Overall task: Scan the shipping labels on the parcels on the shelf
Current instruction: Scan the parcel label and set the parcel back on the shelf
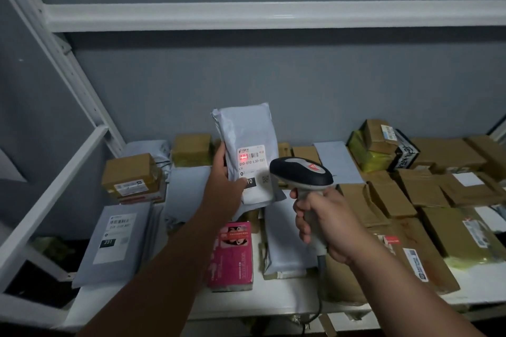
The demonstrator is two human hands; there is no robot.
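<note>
My left hand (223,183) grips a grey poly-bag parcel (245,128) upright above the shelf, thumb across the lower part of its white shipping label (253,163). A red scan light glows on the label's barcode. My right hand (324,220) grips the handle of a black-and-grey barcode scanner (301,172), its head pointing at the label from the right, close to the parcel. The scanner's cable hangs down past the shelf's front edge.
The white shelf (273,298) holds several parcels: a grey mailer marked 231 (115,238) at the left, a pink box (231,252), brown cartons (131,172) behind, and more cartons (421,191) at the right. A white upright post (68,63) stands at the left.
</note>
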